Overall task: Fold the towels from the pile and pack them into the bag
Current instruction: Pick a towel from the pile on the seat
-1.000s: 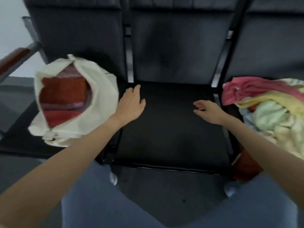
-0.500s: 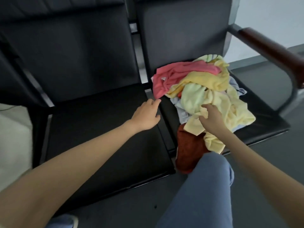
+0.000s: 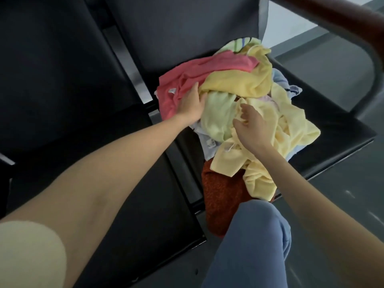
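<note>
We are reaching into the heap of crumpled coloured towels (image 3: 239, 113) on the right-hand black padded chair seat (image 3: 336, 129).
Grey floor is showing beyond. Our left hand (image 3: 191, 104) is lying flat on the pink towel (image 3: 187, 80); our right hand (image 3: 252, 125) is pinching pale yellow cloth (image 3: 291, 129), the heap sprawling front to back.

Looking forward and steeply down from head height, close over the right seat (image 3: 324, 129), facing its backrest; taking in part of the neighbouring seat (image 3: 87, 163) at left.
</note>
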A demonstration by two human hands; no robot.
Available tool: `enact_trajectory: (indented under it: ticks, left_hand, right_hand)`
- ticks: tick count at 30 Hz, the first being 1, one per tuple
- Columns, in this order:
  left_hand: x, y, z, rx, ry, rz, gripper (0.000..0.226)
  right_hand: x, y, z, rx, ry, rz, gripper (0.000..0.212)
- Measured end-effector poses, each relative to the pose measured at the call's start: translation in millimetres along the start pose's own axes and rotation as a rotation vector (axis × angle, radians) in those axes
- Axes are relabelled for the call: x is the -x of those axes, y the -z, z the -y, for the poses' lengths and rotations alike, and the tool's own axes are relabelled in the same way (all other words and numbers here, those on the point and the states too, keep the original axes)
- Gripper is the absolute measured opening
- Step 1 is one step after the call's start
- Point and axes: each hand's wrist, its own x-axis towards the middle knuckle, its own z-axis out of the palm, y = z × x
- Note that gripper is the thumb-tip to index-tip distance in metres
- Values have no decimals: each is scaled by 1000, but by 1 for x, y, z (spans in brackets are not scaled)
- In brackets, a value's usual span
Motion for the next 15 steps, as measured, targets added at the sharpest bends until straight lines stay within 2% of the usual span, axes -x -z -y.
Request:
enact_trajectory:
  ticks: [2,4,6,9,11,13,15]
  left_hand:
    - [-13,-9,0,-34,8,-33,44]
    - [-21,-12,-2,-25,17,-88,26]
    - [-24,-7,-12,151,-3,-171,10]
    - [-22,16,-42,328,-169,-283,9]
    - [-17,35,-69,386,-253,-306,10]
    - [-9,55,-93,455,-308,-319,9]
    - [5,74,-108,514,-347,-301,11]
  right_hand:
    - [-3,-2,-4,-15,-3,1,51]
    - [-4,-3,-4,-48,-3,-13,50]
    - [-6,-1,0,-99,-18,-49,45]
    - [-16,7,18,-280,-126,-108,35]
    - [-32,17,33,-659,-290,-103,41]
    - [-50,30,45,-1112,-481,-69,56]
    - [-63,43,55,-1475,-587,-22,68]
